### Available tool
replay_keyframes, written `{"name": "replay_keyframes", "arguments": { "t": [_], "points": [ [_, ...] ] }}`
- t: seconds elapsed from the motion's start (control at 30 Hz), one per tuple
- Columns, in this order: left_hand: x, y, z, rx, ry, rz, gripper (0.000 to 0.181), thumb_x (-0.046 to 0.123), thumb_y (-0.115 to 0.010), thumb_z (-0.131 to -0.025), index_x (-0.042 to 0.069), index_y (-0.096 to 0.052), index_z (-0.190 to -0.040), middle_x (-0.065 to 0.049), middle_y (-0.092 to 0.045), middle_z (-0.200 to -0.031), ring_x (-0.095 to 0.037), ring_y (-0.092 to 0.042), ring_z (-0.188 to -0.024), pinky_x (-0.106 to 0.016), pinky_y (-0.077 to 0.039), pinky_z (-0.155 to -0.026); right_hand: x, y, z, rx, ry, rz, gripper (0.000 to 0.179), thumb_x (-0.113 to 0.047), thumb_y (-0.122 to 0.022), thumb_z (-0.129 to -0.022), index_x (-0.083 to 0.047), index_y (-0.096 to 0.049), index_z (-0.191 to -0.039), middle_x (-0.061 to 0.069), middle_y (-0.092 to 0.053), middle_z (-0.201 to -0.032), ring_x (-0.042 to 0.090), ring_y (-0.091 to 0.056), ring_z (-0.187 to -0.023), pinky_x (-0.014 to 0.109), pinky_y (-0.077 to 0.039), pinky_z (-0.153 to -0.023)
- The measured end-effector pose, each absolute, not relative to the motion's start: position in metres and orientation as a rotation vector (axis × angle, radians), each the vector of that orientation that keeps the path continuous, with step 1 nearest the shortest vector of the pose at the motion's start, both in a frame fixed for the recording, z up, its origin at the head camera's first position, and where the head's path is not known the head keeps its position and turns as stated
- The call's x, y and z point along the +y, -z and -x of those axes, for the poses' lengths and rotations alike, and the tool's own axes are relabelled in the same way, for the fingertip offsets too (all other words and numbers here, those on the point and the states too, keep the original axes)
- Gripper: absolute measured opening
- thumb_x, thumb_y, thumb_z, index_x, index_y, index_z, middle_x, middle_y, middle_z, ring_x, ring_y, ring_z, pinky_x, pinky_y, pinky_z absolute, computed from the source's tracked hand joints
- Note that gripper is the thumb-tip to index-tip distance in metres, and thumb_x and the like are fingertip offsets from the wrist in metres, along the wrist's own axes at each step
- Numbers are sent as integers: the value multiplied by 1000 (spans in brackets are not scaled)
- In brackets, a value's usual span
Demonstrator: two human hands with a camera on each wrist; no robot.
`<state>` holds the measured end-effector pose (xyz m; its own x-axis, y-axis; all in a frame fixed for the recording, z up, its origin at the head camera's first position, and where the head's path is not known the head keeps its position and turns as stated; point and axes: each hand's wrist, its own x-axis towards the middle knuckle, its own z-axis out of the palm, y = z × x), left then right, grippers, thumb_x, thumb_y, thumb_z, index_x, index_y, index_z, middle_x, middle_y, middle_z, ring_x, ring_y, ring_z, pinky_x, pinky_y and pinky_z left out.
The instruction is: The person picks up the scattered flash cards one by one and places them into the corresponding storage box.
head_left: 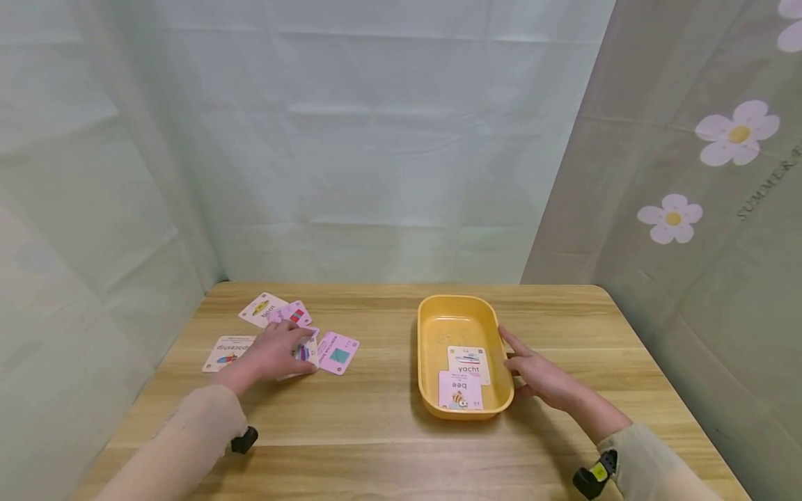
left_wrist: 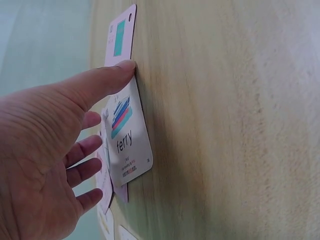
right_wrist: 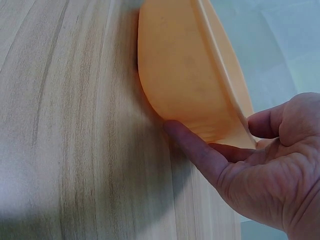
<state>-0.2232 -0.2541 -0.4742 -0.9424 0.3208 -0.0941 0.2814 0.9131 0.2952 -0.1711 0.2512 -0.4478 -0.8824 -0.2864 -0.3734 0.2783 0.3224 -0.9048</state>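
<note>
We note a wood-grain table (head_left: pixel 376 459) with rounded far corners, pale creased cloth (head_left: pixel 388 174) hanging behind. On our right, the cloth bears yellow-centred flowers (head_left: pixel 739 133) and dark lettering (head_left: pixel 771 182), partly cut off.

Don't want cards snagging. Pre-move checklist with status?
1. Yellow tray upright on the table: ok.
2. Right hand touching the tray's side: ok.
3. Left hand at the ferry card: ok, thumb by one end.
4. Ferry card firmly gripped: cannot tell; its contact with the fingers is unclear.
5. Ferry card clear of other cards: not ok; a pink card pokes out from under it.
6. Bare floor in the tray: ok at the far end; the yacht card and bee card lie nearer the person.
</note>
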Motion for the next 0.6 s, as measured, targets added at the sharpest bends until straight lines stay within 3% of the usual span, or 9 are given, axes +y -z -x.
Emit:
{"name": "replay_keyframes", "arguments": {
  "t": [0.37, 0.6],
  "points": [
    [-253, 474, 222, 2936, -423, -464, 81, 50, -84, -81, 6, -58, -143, -26, -48, -138, -40, -45, -116, -63, -37, -102, 252, 448, 171, 2133, 1583, 3, 74, -10, -43, -104, -27, -7, -166, 30, -12, -165, 50, -36, -142, 56, -54, -92],
    [-252, 473, 222, 2922, -440, -439, 83, 50, -85, -80, 7, -57, -144, -27, -46, -141, -42, -44, -120, -65, -34, -104, 252, 449, 172, 2130, 1587, 10, 74, -11, -43, -104, -27, -7, -166, 29, -12, -165, 49, -36, -142, 56, -54, -91]
  ]
}}
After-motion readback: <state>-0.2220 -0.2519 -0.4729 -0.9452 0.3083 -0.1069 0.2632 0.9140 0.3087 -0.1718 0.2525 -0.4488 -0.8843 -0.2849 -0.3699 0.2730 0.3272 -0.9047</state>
